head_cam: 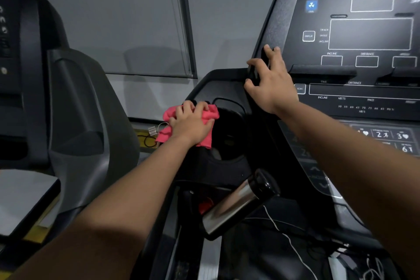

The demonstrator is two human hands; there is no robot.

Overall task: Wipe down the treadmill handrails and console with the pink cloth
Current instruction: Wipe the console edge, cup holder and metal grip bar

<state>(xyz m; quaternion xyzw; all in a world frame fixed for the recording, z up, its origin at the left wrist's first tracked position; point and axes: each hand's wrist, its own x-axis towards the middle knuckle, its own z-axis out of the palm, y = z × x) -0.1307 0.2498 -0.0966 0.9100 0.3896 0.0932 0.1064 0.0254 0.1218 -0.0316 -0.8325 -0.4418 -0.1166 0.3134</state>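
1 pink cloth (pixel 167 116) is lying bunched on the black tray at the left side of the treadmill console (pixel 370 34), right at the rim of the cup holder (pixel 229 141). The left hand (pixel 191 124) is pressing down on it, with the fingers (pixel 188 107) curling over the folds and clamping the fabric, so only the cloth's edges are showing around the palm. It is looking soft, light and limp. It is likely going to fold and slide easily over the hard plastic, so it is best held in a wad under the palm with the loose corners tucked in, not by 1 corner. The right hand (pixel 271 85) is bracing higher up, its fingers wrapping round the console's left edge and gripping it.

The cup holder is going to be awkward, since its deep hollow could swallow the cloth. Below it, a shiny silver handrail grip (pixel 236 207) with a black cap is jutting toward the camera, and beside it something red (pixel 205 206) is showing, too dim to identify. A thin white cable (pixel 285 235) is trailing under the console and could snag a loose corner. A 2nd treadmill (pixel 79 107) is standing well apart on the left.
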